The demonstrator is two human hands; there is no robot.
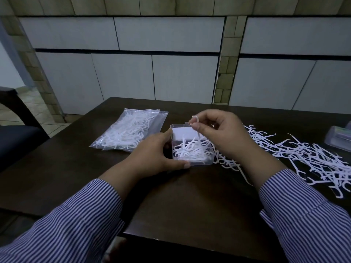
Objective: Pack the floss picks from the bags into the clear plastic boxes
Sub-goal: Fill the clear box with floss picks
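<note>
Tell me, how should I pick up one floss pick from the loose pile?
Pinch the long straight handle of a pick at the edge of the loose pile, coming down from above. The picks lie flat and tangled on the table, and the handle is the longest free part; the curved heads hook together.

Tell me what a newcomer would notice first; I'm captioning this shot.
Mid-table, the left hand holds an open clear box of white picks, while the right hand pinches one pick above it. Loose picks sprawl to the right; a full bag lies left.
</note>
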